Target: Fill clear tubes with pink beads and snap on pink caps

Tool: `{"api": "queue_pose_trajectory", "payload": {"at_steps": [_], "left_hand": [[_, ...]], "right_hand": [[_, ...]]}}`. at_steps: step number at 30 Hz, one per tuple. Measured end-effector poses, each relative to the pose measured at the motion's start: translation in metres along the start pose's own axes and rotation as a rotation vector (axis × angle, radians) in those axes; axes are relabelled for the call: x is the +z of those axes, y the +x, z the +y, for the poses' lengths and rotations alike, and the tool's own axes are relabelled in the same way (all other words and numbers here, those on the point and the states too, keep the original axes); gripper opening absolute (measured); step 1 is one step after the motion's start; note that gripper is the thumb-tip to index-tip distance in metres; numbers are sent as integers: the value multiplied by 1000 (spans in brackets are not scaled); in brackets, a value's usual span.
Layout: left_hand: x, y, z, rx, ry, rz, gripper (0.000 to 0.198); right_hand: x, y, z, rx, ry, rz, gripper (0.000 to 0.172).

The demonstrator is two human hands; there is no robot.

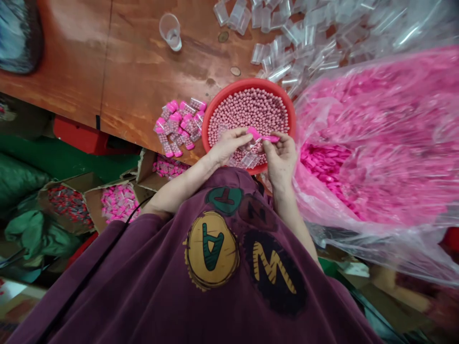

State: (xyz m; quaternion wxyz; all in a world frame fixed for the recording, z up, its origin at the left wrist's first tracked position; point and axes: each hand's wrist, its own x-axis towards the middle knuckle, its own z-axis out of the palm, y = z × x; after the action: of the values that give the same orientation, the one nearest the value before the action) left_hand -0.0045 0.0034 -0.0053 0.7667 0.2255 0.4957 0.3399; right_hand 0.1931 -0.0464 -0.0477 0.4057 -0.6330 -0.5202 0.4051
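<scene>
Over the red bowl (292,117), left hand (230,143) pinches a pink cap (253,132); right hand (281,155) pinches a slim pink piece (271,139); pink beads (251,107) lie beneath; filled, capped tubes (175,125) heaped to the left look done; bag (390,157) of pink bits (324,165) to the right, empty tubes (296,33) beyond; I'd judge plenty remains.
</scene>
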Motion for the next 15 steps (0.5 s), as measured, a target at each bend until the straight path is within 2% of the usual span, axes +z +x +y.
{"api": "queue_pose_trajectory", "payload": {"at_steps": [3,5,7,9,11,15], "left_hand": [[1,1,-3,26,60,-43,11],[1,2,-4,30,83,-64,11],[1,2,-3,30,74,-77,9],[2,1,-3,26,50,-55,6],[7,-3,-4,6,42,-4,5],[16,-9,-5,-21,48,58,10]], "right_hand": [[-4,4,-14,-47,-130,-31,58],[-8,5,-27,-143,-281,-121,62],[-10,3,-37,-235,-397,-248,75],[-7,0,-40,-279,-468,-322,89],[0,-1,-38,-253,-507,-320,93],[15,0,-32,-139,-515,-244,90]]}}
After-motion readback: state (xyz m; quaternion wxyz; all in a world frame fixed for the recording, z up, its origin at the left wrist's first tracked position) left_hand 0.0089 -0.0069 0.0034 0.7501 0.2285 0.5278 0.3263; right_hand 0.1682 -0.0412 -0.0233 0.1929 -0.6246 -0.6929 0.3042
